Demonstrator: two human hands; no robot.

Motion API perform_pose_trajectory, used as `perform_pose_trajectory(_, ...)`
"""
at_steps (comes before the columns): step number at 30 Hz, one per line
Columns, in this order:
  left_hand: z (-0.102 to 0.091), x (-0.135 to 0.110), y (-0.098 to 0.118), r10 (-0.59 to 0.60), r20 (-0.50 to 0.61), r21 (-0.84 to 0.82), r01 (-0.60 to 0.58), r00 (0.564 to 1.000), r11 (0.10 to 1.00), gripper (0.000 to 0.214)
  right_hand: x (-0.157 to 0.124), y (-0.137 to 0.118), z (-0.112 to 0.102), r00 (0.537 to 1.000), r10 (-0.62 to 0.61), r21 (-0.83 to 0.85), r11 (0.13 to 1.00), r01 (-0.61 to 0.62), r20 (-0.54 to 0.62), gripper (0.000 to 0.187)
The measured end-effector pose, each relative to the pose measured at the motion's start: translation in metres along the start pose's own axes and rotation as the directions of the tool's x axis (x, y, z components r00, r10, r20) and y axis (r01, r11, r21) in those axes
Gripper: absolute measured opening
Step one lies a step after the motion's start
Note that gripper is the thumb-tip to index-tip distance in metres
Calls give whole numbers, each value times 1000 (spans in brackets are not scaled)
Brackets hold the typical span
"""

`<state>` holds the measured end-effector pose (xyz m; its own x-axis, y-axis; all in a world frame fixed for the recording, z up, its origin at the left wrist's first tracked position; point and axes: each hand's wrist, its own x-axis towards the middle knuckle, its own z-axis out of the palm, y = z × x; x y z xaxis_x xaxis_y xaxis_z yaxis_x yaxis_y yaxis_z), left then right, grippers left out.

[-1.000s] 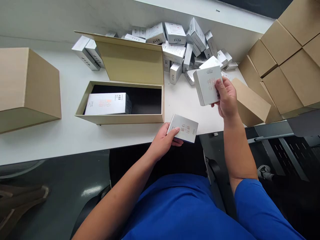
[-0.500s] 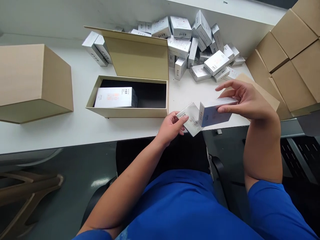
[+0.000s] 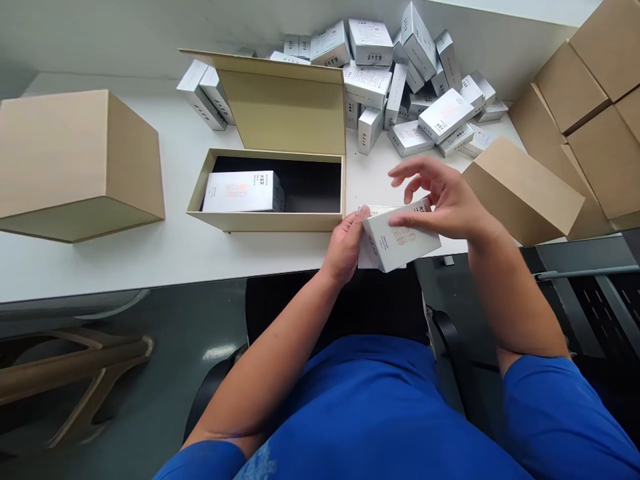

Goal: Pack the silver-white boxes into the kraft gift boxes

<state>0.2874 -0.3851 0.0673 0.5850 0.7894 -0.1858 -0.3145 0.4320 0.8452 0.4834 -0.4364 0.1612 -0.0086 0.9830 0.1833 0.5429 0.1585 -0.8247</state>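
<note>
Broadly, a white table (image 3: 240,257), bearing a stack of brown cartons (image 3: 605,147) at its right and a large brown box (image 3: 55,153) at its left. Between these stands the open box (image 3: 280,223), lid (image 3: 290,110) raised behind, long axis running left to right; a white carton (image 3: 240,192) lies in its left part, and the right part, showing dark lining, is closer to the hands. The left hand (image 3: 345,248) is the nearer, with the open box just to its left; it pinches the left end of the lower packet (image 3: 368,257). The right hand (image 3: 443,200), farther off, is loosely spread, thumb overlapping the upper carton (image 3: 407,250); firm contact cannot be told. The upper carton lies over the lower packet at the table's near edge, between the hands, its long axis roughly parallel to the open box's, right end slanted slightly away from the body; the lower packet is mostly hidden
</note>
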Motion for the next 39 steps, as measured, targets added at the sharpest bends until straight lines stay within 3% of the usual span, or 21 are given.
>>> perform_pose_trajectory(3,-5,1,-4,49,-33,66,-47,998,997,65,4,25,20,969,56,-13,998,-61,-241,87)
perform_pose_trajectory(6,-8,-2,-3,-22,-18,178,25,1000,984,67,5,40,19,957,81,-27,995,-92,-279,94)
perform_pose_trajectory(9,-8,-4,3,-150,77,223,130,986,966,69,5,35,1,986,3,-97,995,-20,-169,104)
perform_pose_trajectory(12,-7,-3,10,-199,139,264,158,970,951,71,9,20,-13,998,-49,-161,985,55,40,113)
perform_pose_trajectory(15,-7,-1,12,-201,137,330,146,970,932,74,17,9,-7,967,-74,-184,975,121,242,113)
perform_pose_trajectory(18,-8,-1,11,-178,114,345,129,977,930,73,27,11,11,941,-153,-174,962,212,301,113)
perform_pose_trajectory(23,-11,-6,10,-168,208,212,123,964,970,90,35,30,41,947,-259,-191,937,294,190,111)
perform_pose_trajectory(27,-14,-9,14,-173,203,224,127,964,966,111,33,44,47,937,-341,-211,913,350,78,107)
perform_pose_trajectory(31,-10,-8,18,-217,178,238,172,960,956,98,27,55,47,924,-383,-222,903,369,-23,105)
perform_pose_trajectory(36,-4,-9,14,-198,189,262,145,962,954,89,14,64,51,940,-320,-201,935,293,-118,107)
perform_pose_trajectory(39,-3,-11,11,-153,155,203,120,976,972,90,0,56,46,972,-228,-295,934,202,-56,113)
